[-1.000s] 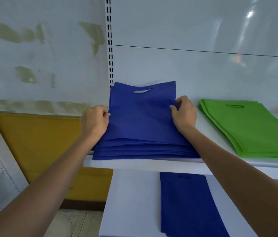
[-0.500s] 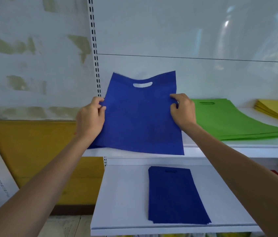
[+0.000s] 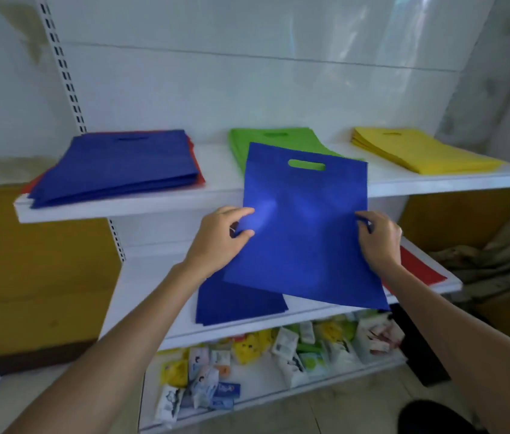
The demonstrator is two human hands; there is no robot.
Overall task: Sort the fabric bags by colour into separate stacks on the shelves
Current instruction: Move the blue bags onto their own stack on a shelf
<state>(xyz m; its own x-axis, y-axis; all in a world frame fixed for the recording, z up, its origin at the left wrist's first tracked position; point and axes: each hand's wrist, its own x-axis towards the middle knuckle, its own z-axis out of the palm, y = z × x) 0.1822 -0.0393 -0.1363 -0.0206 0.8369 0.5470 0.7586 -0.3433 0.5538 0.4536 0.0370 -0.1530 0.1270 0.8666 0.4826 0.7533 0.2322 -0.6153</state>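
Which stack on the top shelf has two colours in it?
The blue stack at the left end: red edges show under it on both sides. The green stack and the yellow stack each show one colour.

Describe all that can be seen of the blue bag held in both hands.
The blue bag is a flat rectangle of matte, non-woven-looking fabric, with one oval handle slot near its top edge; green shows through it. It hangs tilted in the air, over a blue stack on the middle shelf. The left hand pinches its left edge, the right hand its right edge.
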